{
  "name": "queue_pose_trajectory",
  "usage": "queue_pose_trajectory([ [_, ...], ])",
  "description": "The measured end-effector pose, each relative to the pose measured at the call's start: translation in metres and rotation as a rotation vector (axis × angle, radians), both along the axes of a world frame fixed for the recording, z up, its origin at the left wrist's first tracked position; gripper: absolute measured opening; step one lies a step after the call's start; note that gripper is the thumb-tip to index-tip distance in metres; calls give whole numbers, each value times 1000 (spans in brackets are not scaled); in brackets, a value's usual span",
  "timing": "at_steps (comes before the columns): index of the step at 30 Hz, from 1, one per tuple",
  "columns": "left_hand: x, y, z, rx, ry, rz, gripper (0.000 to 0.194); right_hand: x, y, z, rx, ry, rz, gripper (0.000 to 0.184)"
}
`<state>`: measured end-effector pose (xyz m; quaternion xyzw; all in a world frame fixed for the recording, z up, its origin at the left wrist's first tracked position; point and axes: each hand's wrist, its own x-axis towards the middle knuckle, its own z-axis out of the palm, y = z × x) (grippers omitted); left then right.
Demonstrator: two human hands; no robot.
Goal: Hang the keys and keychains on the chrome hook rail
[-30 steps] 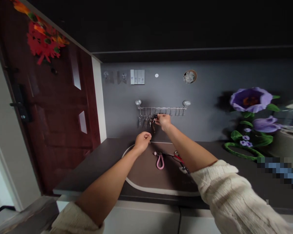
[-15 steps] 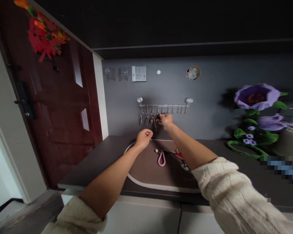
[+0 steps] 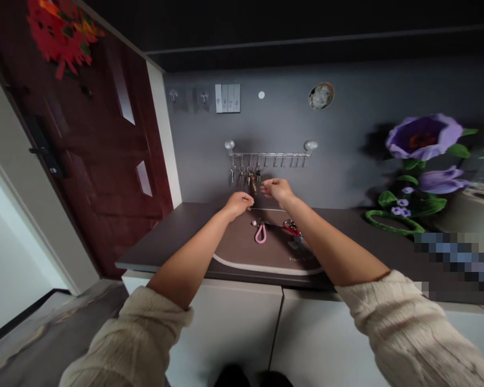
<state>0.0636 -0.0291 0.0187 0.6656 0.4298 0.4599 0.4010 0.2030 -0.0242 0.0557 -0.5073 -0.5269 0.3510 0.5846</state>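
Observation:
A clear hook rail (image 3: pixel 282 155) is mounted on the grey wall, with several sets of keys (image 3: pixel 242 174) hanging from its left hooks. My right hand (image 3: pixel 277 189) is just right of the last hanging key set (image 3: pixel 258 175), apart from it, fingers loosely spread with nothing seen in them. Lower and to the left, my left hand (image 3: pixel 239 204) is closed in a pinch above the brown mat (image 3: pixel 242 252). A tiny bit shows under its fingertips, too small to name. On the mat lie a pink strap keyring (image 3: pixel 260 234) and a red-and-black bunch of keys (image 3: pixel 292 228), partly behind my right forearm.
Purple fabric flowers (image 3: pixel 425 137) and a pale pot (image 3: pixel 471 215) stand at the right. A dark red door (image 3: pixel 133 215) is at the left. An overhanging dark cabinet (image 3: pixel 266 32) spans above, and white cupboard doors (image 3: pixel 226 328) are below the counter.
My right hand has let go of the dark key set, which now hangs on a hook, and has drawn back slightly. My left hand stays pinched. The view has tipped downward.

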Motion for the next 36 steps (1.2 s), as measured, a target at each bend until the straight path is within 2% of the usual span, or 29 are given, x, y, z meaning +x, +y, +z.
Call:
queue_pose_trajectory([
  [5,5,-2,-8,-39,80,-20,7,12,-16,-32,38,-292,51,5],
  [10,11,-1,-28,56,169,2,9,24,-24,-53,55,-589,10,9],
  [14,8,4,-38,128,259,-91,15,30,-27,-57,49,-648,32,8],
  [17,6,7,-42,137,280,-167,19,32,-28,-59,3,-687,101,10],
  [20,7,6,-42,127,322,-189,24,33,-29,-60,-35,-710,151,13],
  [23,8,6,-42,97,334,-192,25,32,-28,-61,-40,-723,142,13],
  [30,8,15,-45,-12,210,-183,19,33,-24,-64,-45,-732,151,15],
  [36,9,11,-38,-78,77,-174,16,30,-27,-62,-51,-636,170,15],
])
